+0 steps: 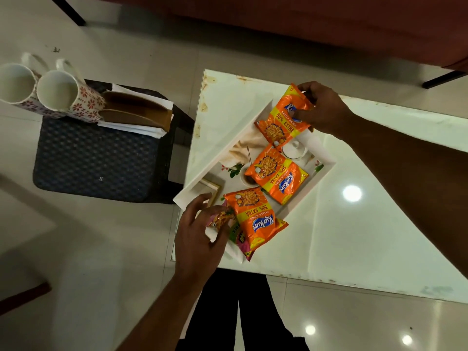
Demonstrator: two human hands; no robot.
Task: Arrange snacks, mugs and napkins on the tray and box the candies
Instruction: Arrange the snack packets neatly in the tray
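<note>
Left hand [200, 239], packets [255, 221], distant mugs [54, 93]

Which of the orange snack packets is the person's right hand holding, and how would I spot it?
Start at the white tray on the pale table. Three orange packets lie in a row along it. The right hand grips the far packet, the only one with its logo end pointing away from the person.

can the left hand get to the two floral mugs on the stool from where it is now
Probably yes. The left hand is touching a pink snack packet at the white tray's near corner, and nothing stands between it and the two white floral ceramic mugs on the dark woven stool; it must let go first.
</note>
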